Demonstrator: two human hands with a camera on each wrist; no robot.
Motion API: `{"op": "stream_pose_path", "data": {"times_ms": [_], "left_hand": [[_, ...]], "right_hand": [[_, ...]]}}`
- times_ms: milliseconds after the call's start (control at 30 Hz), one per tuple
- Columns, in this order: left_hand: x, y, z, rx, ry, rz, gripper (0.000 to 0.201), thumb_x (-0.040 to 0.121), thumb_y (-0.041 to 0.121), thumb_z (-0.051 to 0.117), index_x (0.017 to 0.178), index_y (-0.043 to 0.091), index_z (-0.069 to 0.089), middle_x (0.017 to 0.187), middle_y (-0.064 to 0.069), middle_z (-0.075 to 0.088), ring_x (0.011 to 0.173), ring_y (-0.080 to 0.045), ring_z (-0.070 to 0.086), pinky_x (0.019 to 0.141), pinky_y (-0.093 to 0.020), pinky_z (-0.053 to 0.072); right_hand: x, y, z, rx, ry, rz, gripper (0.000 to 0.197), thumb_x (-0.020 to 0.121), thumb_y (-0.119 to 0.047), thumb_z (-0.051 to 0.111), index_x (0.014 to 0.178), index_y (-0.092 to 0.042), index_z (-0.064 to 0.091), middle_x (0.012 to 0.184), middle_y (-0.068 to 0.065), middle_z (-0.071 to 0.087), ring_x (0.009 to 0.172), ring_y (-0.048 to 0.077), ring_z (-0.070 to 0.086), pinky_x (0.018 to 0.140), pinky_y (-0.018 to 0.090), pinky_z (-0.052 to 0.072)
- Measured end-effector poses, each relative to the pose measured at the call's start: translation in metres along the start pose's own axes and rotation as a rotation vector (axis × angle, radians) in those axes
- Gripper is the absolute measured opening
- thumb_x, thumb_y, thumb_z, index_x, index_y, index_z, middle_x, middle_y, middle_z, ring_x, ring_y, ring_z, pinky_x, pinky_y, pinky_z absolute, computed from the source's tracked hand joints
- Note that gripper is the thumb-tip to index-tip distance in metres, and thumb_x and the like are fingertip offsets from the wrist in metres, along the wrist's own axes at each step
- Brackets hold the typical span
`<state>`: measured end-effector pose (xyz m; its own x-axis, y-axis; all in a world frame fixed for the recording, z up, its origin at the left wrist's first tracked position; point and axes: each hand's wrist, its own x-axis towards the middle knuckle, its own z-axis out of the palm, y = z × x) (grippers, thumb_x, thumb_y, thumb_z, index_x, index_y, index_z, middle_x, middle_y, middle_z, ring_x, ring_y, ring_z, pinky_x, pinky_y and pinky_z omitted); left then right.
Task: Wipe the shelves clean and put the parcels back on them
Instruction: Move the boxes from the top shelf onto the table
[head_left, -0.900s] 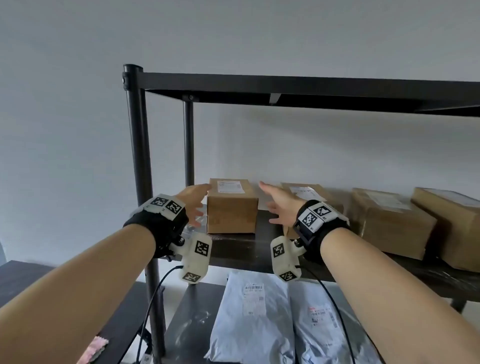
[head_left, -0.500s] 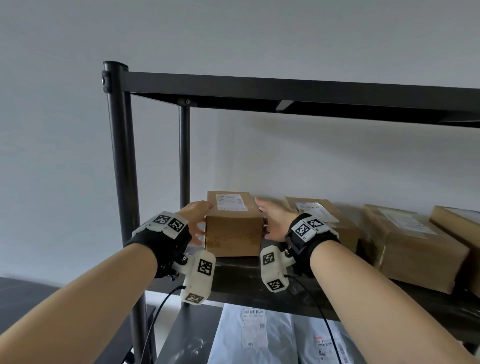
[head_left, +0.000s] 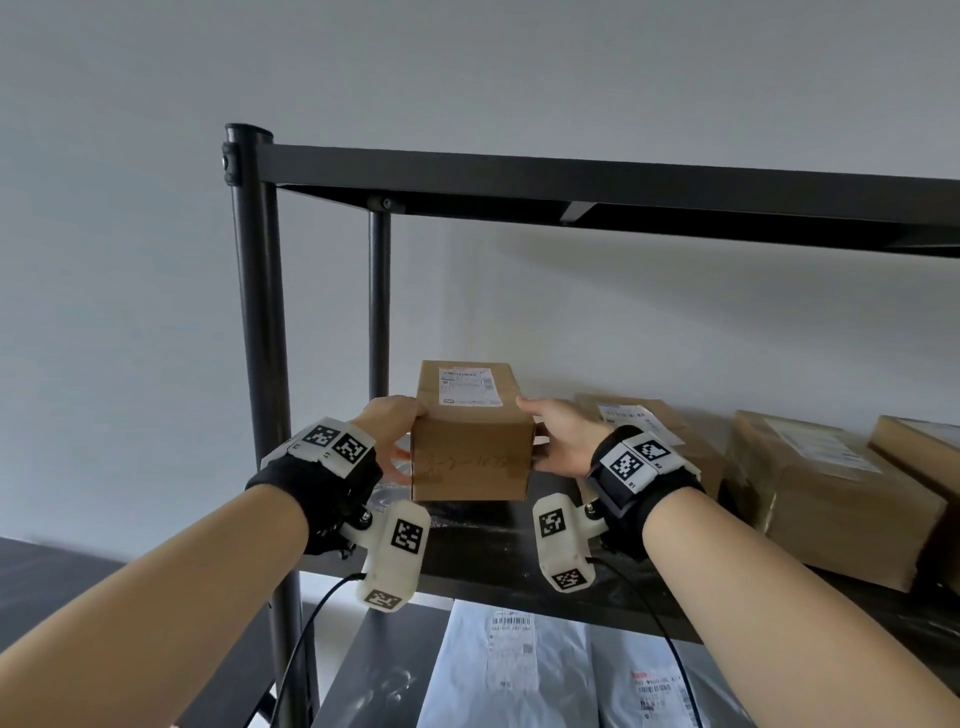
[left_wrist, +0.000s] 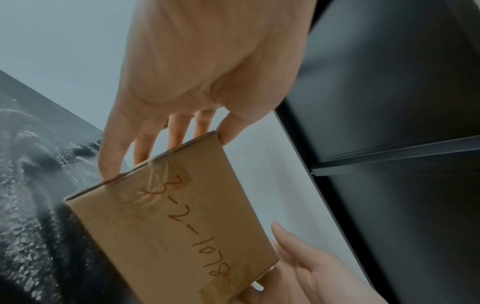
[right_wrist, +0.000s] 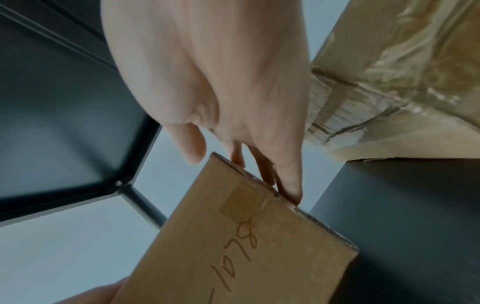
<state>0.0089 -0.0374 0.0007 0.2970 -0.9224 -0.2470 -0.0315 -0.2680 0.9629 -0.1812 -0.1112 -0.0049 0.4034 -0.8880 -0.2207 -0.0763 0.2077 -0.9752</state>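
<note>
A small brown cardboard box (head_left: 470, 452) with a white label on top and a handwritten number on its front stands at the left end of the black middle shelf (head_left: 493, 540). My left hand (head_left: 392, 431) grips its left side, thumb on the top edge and fingers down the side. My right hand (head_left: 558, 436) grips the right side the same way. The left wrist view shows the box (left_wrist: 176, 222) under my left hand (left_wrist: 182, 82), above a smeared shelf surface. In the right wrist view my right hand (right_wrist: 221, 82) clasps the box (right_wrist: 246, 246). Whether the box touches the shelf is unclear.
Three more cardboard boxes (head_left: 649, 431) (head_left: 831, 488) (head_left: 919, 452) stand to the right on the same shelf. The black top shelf (head_left: 571, 176) runs overhead, with a post (head_left: 260, 364) at the left. Grey mailer bags (head_left: 509, 670) lie on the lower shelf.
Both hands have moved in from open beside the box and taken hold of its sides. The box has come forward toward the shelf's front edge.
</note>
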Motion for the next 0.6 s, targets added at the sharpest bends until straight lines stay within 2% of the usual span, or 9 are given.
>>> {"op": "stream_pose_path", "data": {"times_ms": [100, 167, 267, 333, 367, 500, 600], "left_hand": [[-0.021, -0.002, 0.001, 0.006, 0.005, 0.101, 0.02, 0.095, 0.022, 0.048, 0.115, 0.019, 0.05, 0.115, -0.006, 0.048, 0.101, -0.027, 0.05, 0.08, -0.047, 0.051], [-0.039, -0.001, 0.0, -0.036, 0.02, 0.124, 0.021, 0.095, 0.022, 0.049, 0.116, 0.019, 0.053, 0.117, -0.006, 0.053, 0.101, -0.029, 0.054, 0.077, -0.048, 0.053], [-0.069, -0.001, 0.001, -0.104, 0.029, 0.141, 0.023, 0.095, 0.018, 0.052, 0.119, 0.02, 0.052, 0.111, -0.005, 0.055, 0.092, -0.027, 0.056, 0.053, -0.039, 0.054], [-0.087, -0.004, 0.003, -0.126, 0.03, 0.166, 0.031, 0.095, 0.019, 0.054, 0.126, 0.02, 0.05, 0.115, -0.005, 0.055, 0.097, -0.029, 0.057, 0.047, -0.035, 0.053], [-0.097, -0.007, 0.003, -0.134, 0.036, 0.178, 0.034, 0.094, 0.019, 0.055, 0.128, 0.02, 0.049, 0.118, -0.005, 0.056, 0.101, -0.03, 0.057, 0.05, -0.037, 0.053], [-0.124, -0.021, 0.002, -0.143, 0.049, 0.22, 0.038, 0.091, 0.021, 0.061, 0.128, 0.02, 0.051, 0.121, -0.006, 0.058, 0.105, -0.03, 0.059, 0.079, -0.05, 0.055], [-0.143, -0.033, -0.002, -0.122, 0.059, 0.261, 0.048, 0.086, 0.024, 0.068, 0.131, 0.02, 0.051, 0.124, -0.005, 0.058, 0.106, -0.027, 0.062, 0.087, -0.05, 0.053]], "right_hand": [[-0.015, 0.001, 0.001, -0.017, 0.007, -0.09, 0.029, 0.102, -0.021, 0.041, 0.127, -0.016, 0.054, 0.107, 0.008, 0.058, 0.1, 0.025, 0.055, 0.07, 0.037, 0.051], [-0.028, 0.001, 0.002, -0.016, -0.012, -0.136, 0.031, 0.101, -0.018, 0.041, 0.129, -0.018, 0.054, 0.11, 0.007, 0.058, 0.103, 0.026, 0.054, 0.075, 0.038, 0.051], [-0.053, 0.002, 0.003, 0.007, -0.026, -0.201, 0.034, 0.1, -0.015, 0.042, 0.133, -0.019, 0.05, 0.111, 0.006, 0.058, 0.101, 0.025, 0.054, 0.077, 0.038, 0.051], [-0.072, 0.005, 0.003, 0.033, -0.04, -0.232, 0.037, 0.1, -0.014, 0.043, 0.136, -0.021, 0.047, 0.119, 0.006, 0.057, 0.103, 0.024, 0.054, 0.078, 0.038, 0.051], [-0.083, 0.008, 0.003, 0.043, -0.051, -0.24, 0.039, 0.1, -0.013, 0.043, 0.138, -0.022, 0.046, 0.123, 0.006, 0.056, 0.104, 0.024, 0.054, 0.081, 0.04, 0.051], [-0.116, 0.016, 0.004, 0.07, -0.064, -0.266, 0.046, 0.099, -0.011, 0.045, 0.142, -0.026, 0.041, 0.122, 0.004, 0.057, 0.108, 0.025, 0.054, 0.098, 0.049, 0.046], [-0.138, 0.026, 0.008, 0.054, -0.045, -0.283, 0.048, 0.097, -0.01, 0.048, 0.142, -0.026, 0.041, 0.121, 0.003, 0.061, 0.105, 0.025, 0.057, 0.095, 0.046, 0.048]]}}
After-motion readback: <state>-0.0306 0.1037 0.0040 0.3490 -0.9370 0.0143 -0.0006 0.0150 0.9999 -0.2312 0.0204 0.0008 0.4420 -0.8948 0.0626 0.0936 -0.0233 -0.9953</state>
